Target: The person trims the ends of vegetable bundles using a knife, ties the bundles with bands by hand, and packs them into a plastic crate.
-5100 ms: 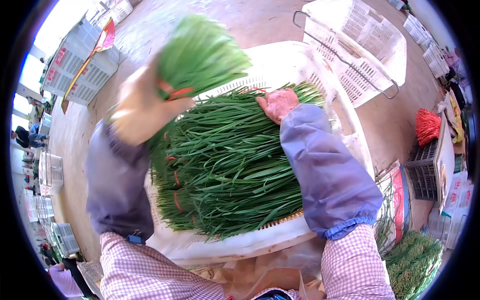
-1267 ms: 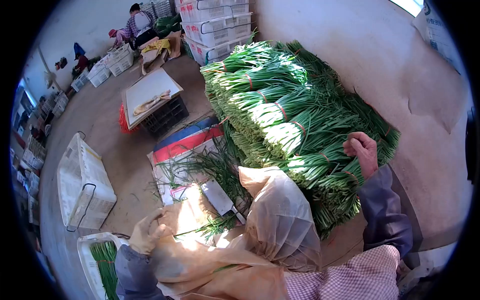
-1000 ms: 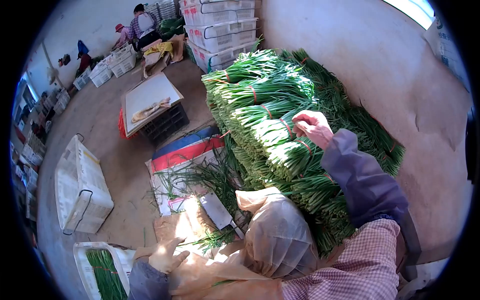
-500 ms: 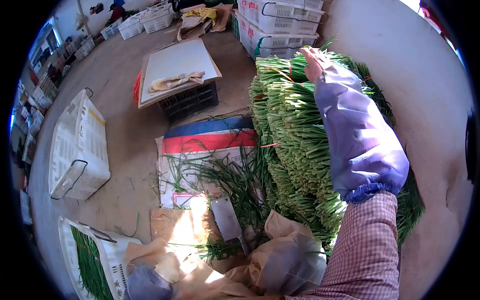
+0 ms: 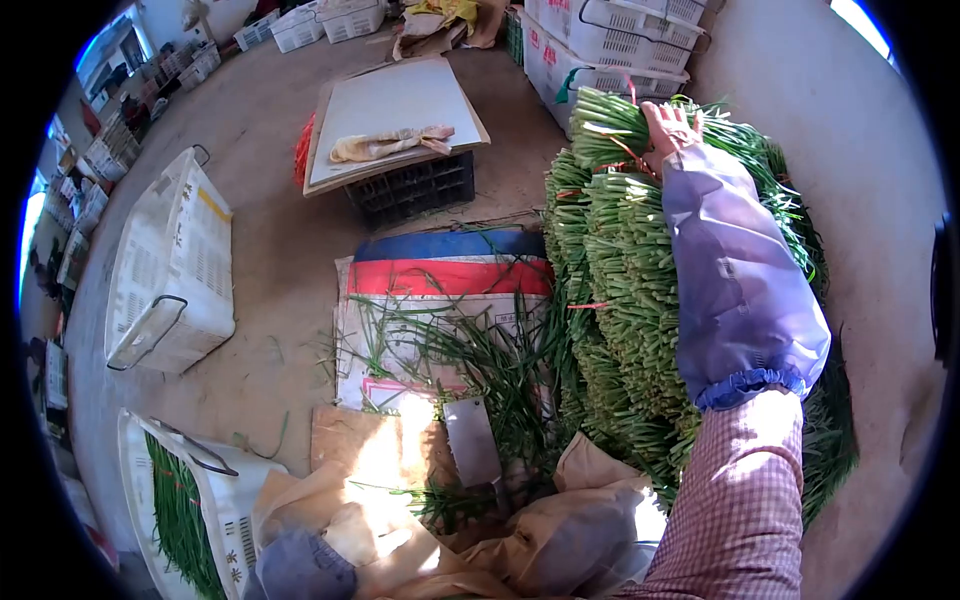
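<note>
My right hand [image 5: 672, 132], in a purple sleeve cover, is closed around a bundle of green chives [image 5: 608, 128] at the top of the pile. Red bands tie this bundle, and its pale cut ends point left. Beneath it a tall pile of chive bundles [image 5: 632, 270] is stacked, with leaves trailing right toward the wall. My left hand is out of sight; only a purple sleeve cover [image 5: 303, 565] shows at the bottom, over my lap. A broad-bladed cleaver [image 5: 471, 441] lies before my knees, beside loose chive leaves [image 5: 500, 355].
A white crate [image 5: 170, 270] stands at left; another crate [image 5: 235, 485] near my lap contains chives. Ahead, a board [image 5: 400, 105] with a glove [image 5: 390, 143] on it rests on a black crate [image 5: 412, 190]. White crates [image 5: 610, 70] are stacked behind the pile. A wall [image 5: 850, 200] borders the right.
The top bundle now sits raised and tilted in my right hand, apart from the bundles below. The whole scene has shifted right and slightly up as my head turned.
</note>
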Motion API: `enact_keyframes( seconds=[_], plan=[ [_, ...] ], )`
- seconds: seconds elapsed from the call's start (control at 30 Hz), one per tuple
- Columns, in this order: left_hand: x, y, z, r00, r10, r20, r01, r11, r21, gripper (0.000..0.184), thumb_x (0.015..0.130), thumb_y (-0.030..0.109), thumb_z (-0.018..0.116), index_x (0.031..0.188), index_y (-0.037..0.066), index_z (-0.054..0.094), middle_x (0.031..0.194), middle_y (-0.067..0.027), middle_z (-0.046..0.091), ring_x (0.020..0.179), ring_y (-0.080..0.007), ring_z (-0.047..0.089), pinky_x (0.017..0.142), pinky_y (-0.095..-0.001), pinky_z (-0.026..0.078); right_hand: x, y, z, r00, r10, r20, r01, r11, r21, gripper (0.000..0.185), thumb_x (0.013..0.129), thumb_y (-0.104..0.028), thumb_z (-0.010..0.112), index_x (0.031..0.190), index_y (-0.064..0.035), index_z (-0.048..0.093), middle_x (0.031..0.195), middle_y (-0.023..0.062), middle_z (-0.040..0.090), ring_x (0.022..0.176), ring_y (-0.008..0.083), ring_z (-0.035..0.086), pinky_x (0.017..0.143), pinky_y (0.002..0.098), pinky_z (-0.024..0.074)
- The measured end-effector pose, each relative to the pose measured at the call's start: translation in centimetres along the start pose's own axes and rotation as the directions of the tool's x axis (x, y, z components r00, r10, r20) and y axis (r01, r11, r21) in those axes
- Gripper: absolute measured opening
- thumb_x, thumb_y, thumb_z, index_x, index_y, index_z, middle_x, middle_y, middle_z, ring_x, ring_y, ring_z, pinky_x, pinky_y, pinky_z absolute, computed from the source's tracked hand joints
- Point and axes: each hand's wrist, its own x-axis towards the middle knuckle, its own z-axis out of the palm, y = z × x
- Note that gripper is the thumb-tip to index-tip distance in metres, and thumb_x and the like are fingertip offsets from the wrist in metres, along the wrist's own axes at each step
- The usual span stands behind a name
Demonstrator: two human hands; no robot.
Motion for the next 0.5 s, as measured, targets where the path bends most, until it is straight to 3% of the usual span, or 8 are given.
enact_keyframes(
  seconds=[0.1, 0.13, 0.2, 0.27, 0.33, 0.37, 0.47, 0.5],
  plan=[
    [-1.1, 1.3, -1.2, 0.988, -0.123, 0.094, 0.121, 0.992, 0.027, 0.039, 0.086, 0.042, 0.060, 0.103, 0.008, 0.071, 0.107, -0.0157, 0.068, 0.093, -0.0348, 0.065, 0.082, -0.0465, 0.052, 0.8, -1.0, -5.4, 0.944, 0.165, -0.285, -0.085, 0.958, 0.274, 0.074, 0.067, -0.029, 0.083, 0.131, -0.0183, 0.047, 0.120, 0.0092, 0.058, 0.119, 0.0298, 0.051, 0.102, 0.0538, 0.0318],
    [-1.7, 1.8, -1.6, 0.978, -0.163, 0.130, 0.159, 0.987, 0.038, 0.039, 0.086, 0.043, 0.060, 0.103, 0.008, 0.071, 0.107, -0.0158, 0.068, 0.092, -0.0349, 0.065, 0.081, -0.0465, 0.052, 0.6, -1.5, -7.9, 0.892, 0.176, -0.416, -0.038, 0.947, 0.320, 0.076, 0.064, -0.028, 0.085, 0.130, -0.0156, 0.049, 0.117, 0.0100, 0.060, 0.114, 0.0309, 0.054, 0.100, 0.0501, 0.0356],
    [-2.4, 1.7, -1.6, 0.996, -0.039, -0.085, 0.035, 0.998, -0.055, 0.040, 0.088, 0.038, 0.062, 0.115, 0.009, 0.068, 0.108, -0.0170, 0.069, 0.088, -0.0335, 0.068, 0.082, -0.0426, 0.053, 0.2, -3.3, -12.6, 0.803, 0.155, -0.575, 0.215, 0.825, 0.523, 0.078, 0.061, -0.021, 0.086, 0.130, -0.0121, 0.051, 0.114, 0.0124, 0.061, 0.108, 0.0320, 0.057, 0.096, 0.0464, 0.0409],
    [-3.6, 3.6, -3.6, 0.969, -0.106, -0.223, 0.028, 0.944, -0.328, 0.047, 0.091, 0.036, 0.062, 0.124, 0.003, 0.061, 0.113, -0.0178, 0.069, 0.096, -0.0275, 0.069, 0.086, -0.0373, 0.053, -2.7, -7.9, -19.0, 0.879, 0.258, -0.401, 0.191, 0.580, 0.792, 0.083, 0.059, -0.017, 0.087, 0.133, -0.0081, 0.049, 0.116, 0.0152, 0.060, 0.108, 0.0338, 0.057, 0.093, 0.0450, 0.0444],
    [-4.2, 3.8, -4.5, 0.967, -0.215, -0.135, 0.042, 0.661, -0.750, 0.049, 0.095, 0.035, 0.061, 0.127, -0.002, 0.057, 0.112, -0.0158, 0.069, 0.105, -0.0238, 0.067, 0.090, -0.0354, 0.053, -6.8, -12.5, -22.8, 0.876, 0.205, -0.437, 0.286, 0.510, 0.812, 0.083, 0.060, -0.014, 0.086, 0.133, -0.0059, 0.049, 0.116, 0.0177, 0.059, 0.109, 0.0351, 0.057, 0.094, 0.0465, 0.0442],
    [-4.4, 2.9, -4.0, 0.971, -0.174, -0.163, -0.052, 0.514, -0.856, 0.048, 0.097, 0.035, 0.059, 0.125, -0.003, 0.058, 0.113, -0.0160, 0.068, 0.105, -0.0242, 0.066, 0.091, -0.0366, 0.053, -8.8, -15.1, -25.1, 0.849, 0.101, -0.519, 0.409, 0.497, 0.765, 0.079, 0.061, -0.013, 0.085, 0.132, -0.0061, 0.050, 0.117, 0.0170, 0.059, 0.109, 0.0347, 0.057, 0.096, 0.0477, 0.0427],
    [-6.8, 2.8, -5.1, 0.984, 0.041, -0.176, -0.169, -0.136, -0.976, 0.047, 0.098, 0.037, 0.059, 0.127, 0.001, 0.058, 0.115, -0.0146, 0.067, 0.106, -0.0254, 0.065, 0.094, -0.0386, 0.052, -15.7, -23.4, -32.0, 0.678, -0.173, -0.714, 0.719, 0.359, 0.595, 0.068, 0.064, -0.013, 0.081, 0.127, -0.0067, 0.054, 0.120, 0.0147, 0.058, 0.109, 0.0334, 0.058, 0.102, 0.0511, 0.0383],
    [-8.7, 3.1, -5.6, 0.975, 0.025, -0.220, -0.205, -0.269, -0.941, 0.047, 0.100, 0.038, 0.051, 0.131, 0.003, 0.054, 0.118, -0.0141, 0.065, 0.108, -0.0247, 0.063, 0.096, -0.0384, 0.051, -18.4, -26.4, -33.3, 0.632, -0.231, -0.740, 0.762, 0.361, 0.538, 0.061, 0.068, -0.014, 0.077, 0.125, -0.0094, 0.055, 0.120, 0.0137, 0.057, 0.110, 0.0321, 0.058, 0.104, 0.0533, 0.0357]
  ],
)
